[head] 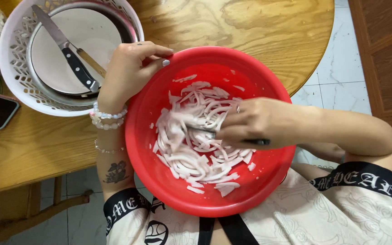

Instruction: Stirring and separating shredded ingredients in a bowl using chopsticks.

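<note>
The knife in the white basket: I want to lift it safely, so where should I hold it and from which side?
Take the knife by its black handle, which lies on the plate pointing toward the left hand. Probably come from that near side, since the blade points away to the basket rim.

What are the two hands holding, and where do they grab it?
The left hand grips the red bowl by its rim. The right hand holds a thin metal utensil by its dark handle, its tip among the pale strips.

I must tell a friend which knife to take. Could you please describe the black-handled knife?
Find the white openwork basket left of the red bowl. On the plate inside lies the black-handled knife, beside a wooden-handled utensil.
</note>
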